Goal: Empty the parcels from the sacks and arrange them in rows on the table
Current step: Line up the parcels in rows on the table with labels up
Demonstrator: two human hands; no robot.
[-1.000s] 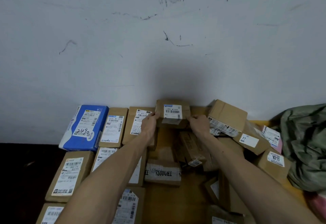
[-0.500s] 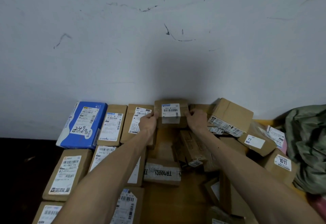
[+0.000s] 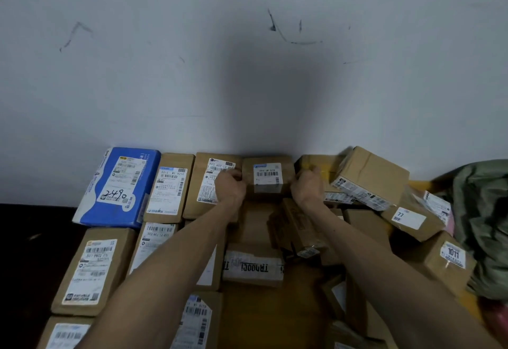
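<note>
Both hands hold one small brown box (image 3: 268, 176) at the back of the table (image 3: 275, 318), right by the wall. The left hand (image 3: 230, 186) presses its left side and the right hand (image 3: 308, 185) its right side, each grip closed on the box. The big tilted box (image 3: 369, 175) leans on the messy pile just beside the right hand. A bump could make it slide down. The box could also end up crooked in its row.
</note>
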